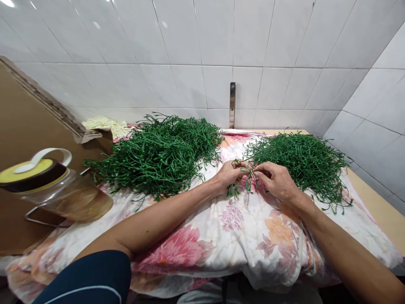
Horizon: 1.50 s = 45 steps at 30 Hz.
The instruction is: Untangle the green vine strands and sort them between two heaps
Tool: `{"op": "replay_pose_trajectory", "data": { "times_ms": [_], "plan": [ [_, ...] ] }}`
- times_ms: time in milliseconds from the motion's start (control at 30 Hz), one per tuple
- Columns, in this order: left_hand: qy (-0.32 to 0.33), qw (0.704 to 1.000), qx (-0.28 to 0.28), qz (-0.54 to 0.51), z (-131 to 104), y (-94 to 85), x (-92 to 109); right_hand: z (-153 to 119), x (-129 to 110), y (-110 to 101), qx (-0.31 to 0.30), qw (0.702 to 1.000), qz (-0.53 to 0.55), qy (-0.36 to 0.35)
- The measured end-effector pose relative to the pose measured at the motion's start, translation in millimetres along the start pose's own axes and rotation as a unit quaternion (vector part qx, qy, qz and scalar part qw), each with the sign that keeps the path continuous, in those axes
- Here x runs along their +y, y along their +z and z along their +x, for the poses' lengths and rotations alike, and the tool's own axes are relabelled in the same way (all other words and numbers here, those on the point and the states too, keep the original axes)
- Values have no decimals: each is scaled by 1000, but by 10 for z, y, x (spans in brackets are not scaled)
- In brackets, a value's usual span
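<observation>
Between the two piles, my left hand (232, 174) is closed in a pinch on thin green plastic stems (249, 182), whose small forked tips hang below the fingers. My right hand (276, 179) meets it from the right, thumb and fingertips pinched at the same stems. A large heap of green stems (158, 156) lies to the left of my left hand. Another heap of green stems (302, 162) spreads just behind and right of my right hand. Exactly where the stems join is hidden by the fingers.
A floral cloth (205, 228) covers the wooden table (376, 202). At the left stand a clear jug (72, 198) with a yellow lid and a cardboard box (28, 122). Pale cream pieces (104, 125) lie behind the left heap. A metal bracket (232, 103) is fixed on the tiled wall.
</observation>
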<state>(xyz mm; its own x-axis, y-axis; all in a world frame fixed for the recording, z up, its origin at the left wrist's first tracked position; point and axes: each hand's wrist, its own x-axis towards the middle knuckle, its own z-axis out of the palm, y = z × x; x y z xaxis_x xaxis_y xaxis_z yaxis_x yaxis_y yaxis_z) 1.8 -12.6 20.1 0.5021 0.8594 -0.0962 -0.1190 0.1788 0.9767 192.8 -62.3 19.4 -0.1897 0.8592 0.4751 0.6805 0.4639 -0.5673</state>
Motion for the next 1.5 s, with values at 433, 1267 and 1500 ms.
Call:
{"op": "replay_pose_trajectory", "data": {
  "times_ms": [433,1267,1500],
  "plan": [
    [140,983,56,108,101,-64,-183,-19,-98,-3,-58,993,80,68],
    [225,938,83,249,30,-79,-215,-33,-1,186,-67,926,310,205],
    [201,948,74,237,26,-64,-210,-42,-3,210,-34,962,220,161]
  ]
}}
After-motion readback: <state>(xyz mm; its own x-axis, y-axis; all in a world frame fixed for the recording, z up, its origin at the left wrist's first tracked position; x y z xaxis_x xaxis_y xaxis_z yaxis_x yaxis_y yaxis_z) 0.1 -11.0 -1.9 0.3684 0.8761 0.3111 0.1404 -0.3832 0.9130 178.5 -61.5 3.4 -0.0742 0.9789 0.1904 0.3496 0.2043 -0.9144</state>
